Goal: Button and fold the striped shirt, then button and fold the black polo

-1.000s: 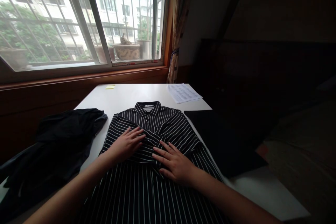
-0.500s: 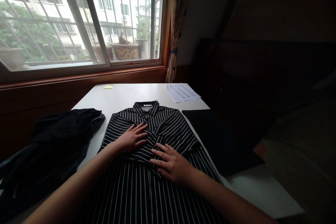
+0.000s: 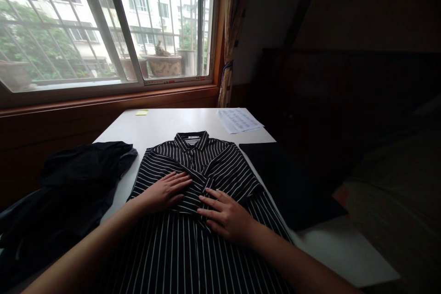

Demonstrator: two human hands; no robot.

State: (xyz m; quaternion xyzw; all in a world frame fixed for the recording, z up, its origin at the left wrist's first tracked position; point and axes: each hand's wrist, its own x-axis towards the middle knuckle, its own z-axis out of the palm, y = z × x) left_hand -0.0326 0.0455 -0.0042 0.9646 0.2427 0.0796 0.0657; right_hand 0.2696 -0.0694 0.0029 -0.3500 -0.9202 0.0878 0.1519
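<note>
black long-sleeved shirt with thin white stripes [image 3: 198, 257] seen laid front up on a white, smooth-topped worktop [image 3: 165, 124], collar directed toward the window [image 3: 165, 23]. both sleeves are folded inward across the chest, and are overlapped near the middle.

left hand [image 3: 167, 191]: placed palm down on the folded sleeves, left of centre. its grip is flattened, fingers extended and slightly apart; nothing is clamped.

right hand [image 3: 227, 216]: placed palm down, lower and right of centre, fingertips at the overlapped sleeve ends. its grip is spread wider, fingers apart; nothing is pinched. how firmly the cloth is pressed cannot be told. a small gap is left between the hands.

to the left, a crumpled heap of dark clothing [image 3: 79, 170] is noted; to the right, a flat dark cloth [image 3: 282, 183]. printed white paper sheets [image 3: 238, 121] are set at the far right corner.
</note>
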